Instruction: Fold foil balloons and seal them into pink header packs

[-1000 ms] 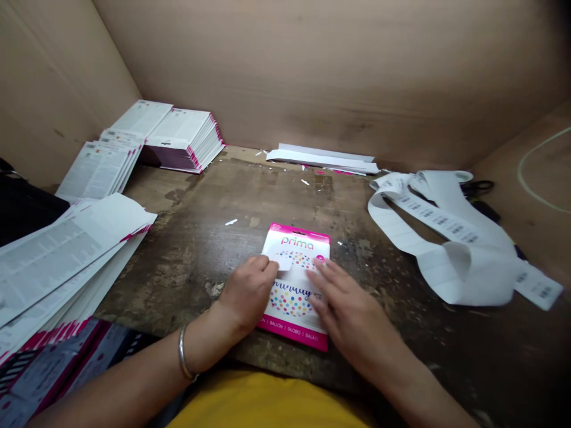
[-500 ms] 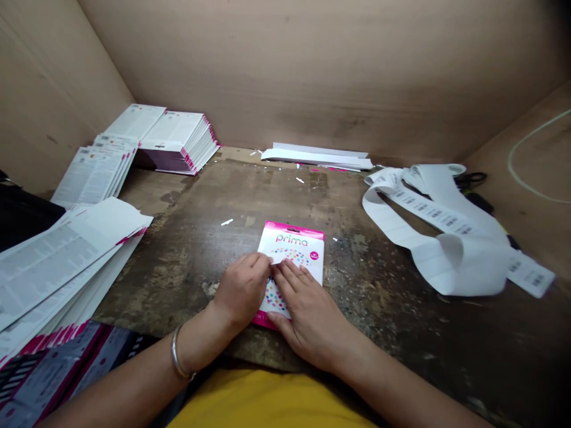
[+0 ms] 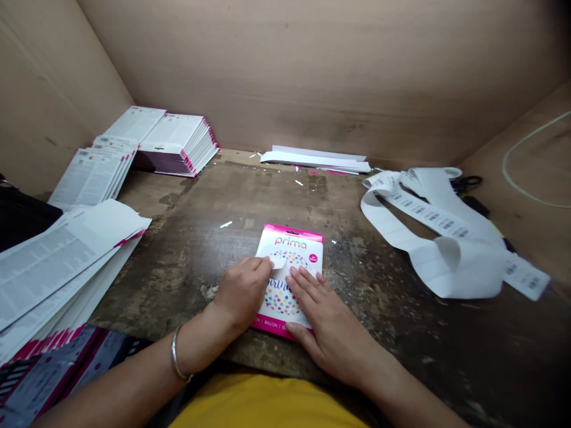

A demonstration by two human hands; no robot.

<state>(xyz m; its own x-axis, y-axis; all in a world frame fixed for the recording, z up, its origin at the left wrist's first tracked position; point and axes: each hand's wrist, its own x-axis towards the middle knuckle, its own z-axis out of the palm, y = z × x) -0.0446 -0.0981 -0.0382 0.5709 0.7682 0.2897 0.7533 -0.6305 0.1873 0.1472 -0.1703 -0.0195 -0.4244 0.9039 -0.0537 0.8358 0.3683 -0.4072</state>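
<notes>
Now — left hand (image 3: 243,292), right hand (image 3: 325,327) both on Prima balloon packet (image 3: 289,241).

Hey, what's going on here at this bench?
A person is working at a worn wooden bench with bare hands on a pink-edged Prima balloon card. The left hand is at a small white label on the card, and the right hand lies flat across the card's lower part. A strip of barcode labels lies to the right, with stacked printed cards to the left.
</notes>
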